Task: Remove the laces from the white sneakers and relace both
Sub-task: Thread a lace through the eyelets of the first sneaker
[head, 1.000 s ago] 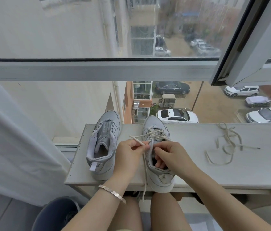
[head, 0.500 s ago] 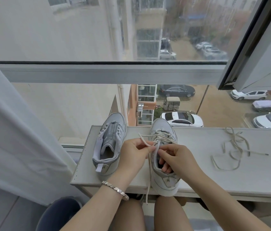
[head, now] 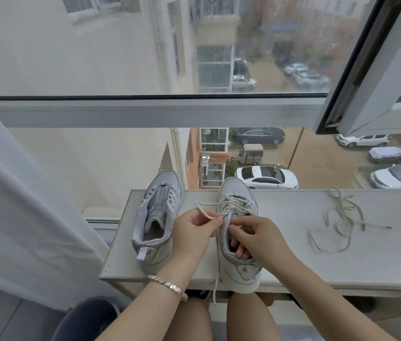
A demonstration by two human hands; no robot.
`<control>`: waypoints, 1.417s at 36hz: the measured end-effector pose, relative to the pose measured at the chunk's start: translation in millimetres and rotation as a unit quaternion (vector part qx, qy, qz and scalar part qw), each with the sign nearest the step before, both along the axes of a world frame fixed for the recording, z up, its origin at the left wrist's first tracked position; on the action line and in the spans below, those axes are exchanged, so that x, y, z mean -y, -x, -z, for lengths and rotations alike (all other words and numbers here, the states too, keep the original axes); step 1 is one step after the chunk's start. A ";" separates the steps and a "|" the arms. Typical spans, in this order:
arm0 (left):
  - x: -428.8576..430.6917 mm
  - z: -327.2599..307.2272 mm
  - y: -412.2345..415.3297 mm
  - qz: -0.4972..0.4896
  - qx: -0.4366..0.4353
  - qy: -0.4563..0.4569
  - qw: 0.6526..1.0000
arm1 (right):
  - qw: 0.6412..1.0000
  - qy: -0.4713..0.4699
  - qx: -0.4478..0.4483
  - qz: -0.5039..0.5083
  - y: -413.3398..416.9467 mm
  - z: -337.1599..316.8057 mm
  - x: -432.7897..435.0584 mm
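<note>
Lace (head: 234, 206), round cream cord, pinched in grip of left hand (head: 192, 232); right hand (head: 256, 238) grip holds smooth sneaker (head: 237, 190).

Upper eyelets of laced sneaker (head: 237, 190) are hidden by left hand (head: 193, 233) and right hand (head: 259, 238); dark bin (head: 88, 316) is cut off lower left.

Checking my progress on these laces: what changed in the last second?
Nothing clearly moved. The left hand still pinches the lace beside the laced sneaker; the right hand still holds that sneaker at its opening, fingers inside. The unlaced sneaker and the loose lace lie where they were.
</note>
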State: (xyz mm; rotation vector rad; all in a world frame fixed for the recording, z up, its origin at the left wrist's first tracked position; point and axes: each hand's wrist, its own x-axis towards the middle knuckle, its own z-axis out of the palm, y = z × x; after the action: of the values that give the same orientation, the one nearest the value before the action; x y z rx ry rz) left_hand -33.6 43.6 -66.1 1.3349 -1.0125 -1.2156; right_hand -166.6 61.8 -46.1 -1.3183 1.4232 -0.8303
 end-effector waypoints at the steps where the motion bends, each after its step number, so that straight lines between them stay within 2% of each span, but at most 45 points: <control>1: 0.4 1.4 -0.3 -0.007 -0.004 -0.006 1.000 | 1.000 0.001 -0.001 0.001 0.0 0.6 -0.1; 7: 0.7 8.9 1.6 -0.042 -0.033 -0.034 0.998 | 1.000 0.002 -0.008 0.004 -2.3 3.7 0.8; 13: 6.3 -1.7 -3.4 0.043 0.056 -0.015 0.997 | 1.000 -0.011 0.001 0.011 -1.3 3.7 1.3; 20: 10.2 -12.6 -11.5 0.099 0.091 -0.039 0.990 | 1.000 0.000 0.010 0.017 -3.5 2.5 1.8; 26: 6.9 -9.4 -18.8 0.122 0.036 -0.120 0.985 | 1.000 -0.001 -0.015 0.006 -4.6 0.1 5.2; 34: 0.1 -13.7 -15.3 0.116 0.098 -0.022 0.988 | 1.000 -0.008 -0.007 0.018 -4.2 -1.4 7.5; 37: -1.7 -13.8 -7.1 0.094 0.090 0.004 0.991 | 0.999 0.004 -0.021 0.041 -8.2 0.2 5.8; 42: 0.5 -7.5 5.9 0.080 0.082 0.017 0.993 | 0.984 0.095 -0.117 0.098 -9.3 4.3 -3.4; 46: 3.5 -0.6 13.8 0.076 0.173 0.061 0.980 | 0.959 0.177 -0.191 0.114 -1.8 8.0 -13.4; 48: 4.5 1.5 17.0 0.074 0.187 0.061 0.978 | 0.961 0.181 -0.158 0.134 2.1 7.0 -17.2; 51: 5.7 3.8 20.3 0.063 0.178 0.048 0.981 | 0.965 0.167 -0.003 0.205 12.1 -4.0 -18.4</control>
State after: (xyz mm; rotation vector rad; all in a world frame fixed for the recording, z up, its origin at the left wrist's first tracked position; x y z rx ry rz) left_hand -53.8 37.8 -70.0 1.4600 -1.4088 -1.0242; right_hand -178.7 80.2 -42.1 -1.2853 1.6399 -1.3901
